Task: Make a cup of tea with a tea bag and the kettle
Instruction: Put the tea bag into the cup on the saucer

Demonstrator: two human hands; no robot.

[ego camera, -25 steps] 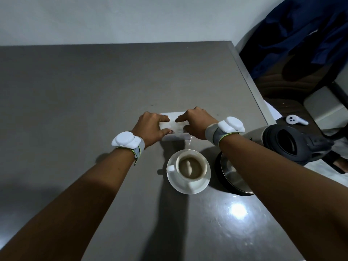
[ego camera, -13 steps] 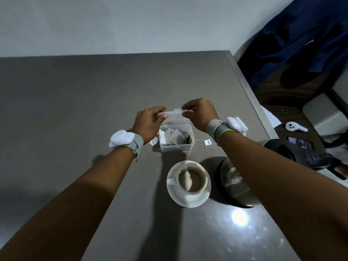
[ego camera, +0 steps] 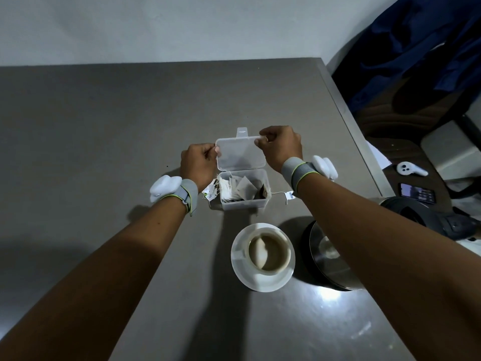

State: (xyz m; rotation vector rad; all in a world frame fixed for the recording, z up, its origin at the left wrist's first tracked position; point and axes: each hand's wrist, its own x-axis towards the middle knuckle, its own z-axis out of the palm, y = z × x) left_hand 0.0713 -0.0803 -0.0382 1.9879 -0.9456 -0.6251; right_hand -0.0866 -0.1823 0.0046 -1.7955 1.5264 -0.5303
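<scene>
A small clear plastic box stands on the grey table, holding several tea bags whose strings and tags hang over its sides. Its hinged lid is swung up and back. My left hand pinches the lid's left edge and my right hand pinches its top right corner. Nearer to me, a white cup sits on a white saucer. The steel kettle with a black handle stands right of the cup, partly hidden under my right forearm.
The grey table runs back to a white wall, and its right edge lies just past the kettle. Beyond that edge are a phone, a white earbud case, a chair and dark blue cloth.
Both hands lifted the box lid from closed to fully swung back, exposing the tea bags. The camera view shifted slightly.
</scene>
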